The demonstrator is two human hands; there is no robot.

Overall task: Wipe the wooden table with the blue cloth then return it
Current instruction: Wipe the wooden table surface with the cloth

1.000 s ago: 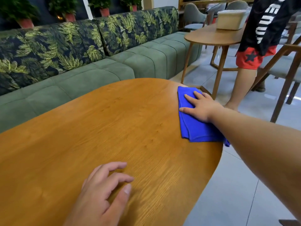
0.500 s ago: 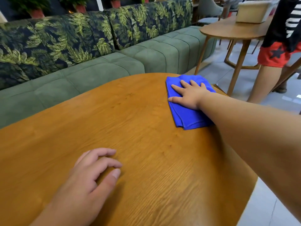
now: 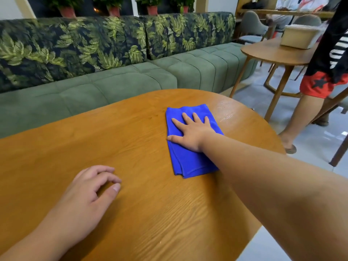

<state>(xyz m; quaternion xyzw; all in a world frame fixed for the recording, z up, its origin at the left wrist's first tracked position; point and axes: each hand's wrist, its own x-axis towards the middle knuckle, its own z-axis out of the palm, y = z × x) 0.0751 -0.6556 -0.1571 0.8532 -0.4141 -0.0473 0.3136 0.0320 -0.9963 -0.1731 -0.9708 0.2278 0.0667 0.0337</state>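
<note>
Right hand (image 3: 192,133) lay flat on the blue cloth (image 3: 190,157), fingers (image 3: 195,117) spread, cloth folded on the far right part of the counter (image 3: 150,213). Left hand (image 3: 84,194) rested on the wood, fingers loosely curled, holding nothing. Beige tub (image 3: 299,36) sat on a second table (image 3: 273,53), contents not visible. Green sofa (image 3: 113,80) behind; a person's leg (image 3: 299,117) stood beside the counter.

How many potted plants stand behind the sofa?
4 pots show along the top edge: far left, left of centre, centre and one beside it. More may be cut off by the frame.
</note>
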